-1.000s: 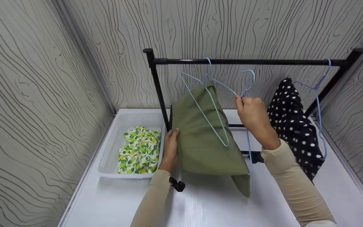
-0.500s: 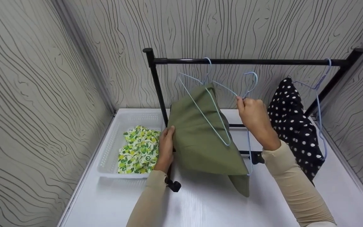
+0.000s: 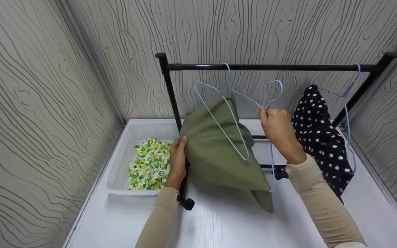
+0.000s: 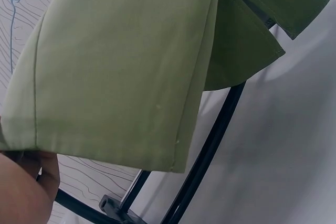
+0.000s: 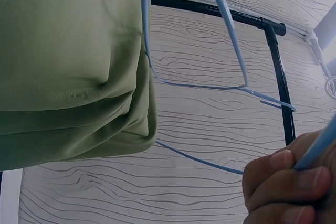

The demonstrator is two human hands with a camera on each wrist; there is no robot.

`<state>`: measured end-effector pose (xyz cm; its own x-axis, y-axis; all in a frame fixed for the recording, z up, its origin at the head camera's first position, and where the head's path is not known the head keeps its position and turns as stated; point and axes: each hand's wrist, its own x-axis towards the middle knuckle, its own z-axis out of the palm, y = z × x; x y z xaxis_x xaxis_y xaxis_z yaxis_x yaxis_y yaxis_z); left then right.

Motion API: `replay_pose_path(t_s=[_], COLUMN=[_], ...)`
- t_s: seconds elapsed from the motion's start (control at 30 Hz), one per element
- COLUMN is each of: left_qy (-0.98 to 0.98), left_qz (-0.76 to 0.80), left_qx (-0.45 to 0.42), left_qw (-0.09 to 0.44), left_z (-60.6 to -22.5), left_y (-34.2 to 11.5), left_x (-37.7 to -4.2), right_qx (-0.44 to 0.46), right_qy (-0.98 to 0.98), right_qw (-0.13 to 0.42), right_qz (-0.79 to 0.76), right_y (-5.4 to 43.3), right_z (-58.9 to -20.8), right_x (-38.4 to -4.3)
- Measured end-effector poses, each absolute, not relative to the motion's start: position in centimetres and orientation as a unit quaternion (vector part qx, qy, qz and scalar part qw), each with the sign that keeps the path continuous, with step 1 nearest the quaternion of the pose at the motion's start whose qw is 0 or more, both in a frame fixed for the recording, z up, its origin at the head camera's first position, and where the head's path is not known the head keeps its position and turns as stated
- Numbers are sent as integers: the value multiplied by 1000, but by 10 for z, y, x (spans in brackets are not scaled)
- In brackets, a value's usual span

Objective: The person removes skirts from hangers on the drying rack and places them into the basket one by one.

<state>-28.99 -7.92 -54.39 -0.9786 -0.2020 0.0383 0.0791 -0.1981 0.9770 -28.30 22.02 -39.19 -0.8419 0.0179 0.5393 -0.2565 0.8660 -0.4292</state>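
Note:
My right hand grips a light blue wire hanger near its neck, its hook below the rack's rail and off it. An olive-green garment drapes over this hanger's left part, with folds at its right side. At the garment's left edge, my left hand pinches the cloth with the thumb in front. The left wrist view shows the garment's stitched hem above those fingers. A second blue hanger hangs from the rail, its frame overlapping the front of the green cloth.
A black clothes rack stands across the back of the white table. On its right end hangs a black polka-dot garment on another blue hanger. Left of the rack, a white basket holds a lemon-print cloth.
My left hand has moved left and slightly up, drawing the green garment's left edge outward toward the basket. The right hand and its hanger have shifted slightly down and right.

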Motion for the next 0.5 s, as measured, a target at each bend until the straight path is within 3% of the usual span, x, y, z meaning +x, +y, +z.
replay_pose_path(t_s=[0.5], left_qy=[-627], left_qz=[-769], left_qx=[46], left_qw=[117], left_z=[-538], left_y=[-88], left_x=[-288], right_qx=[49], right_qy=[-930], right_qw=[271], right_qz=[242], right_y=[226], right_z=[-401], right_x=[-283])
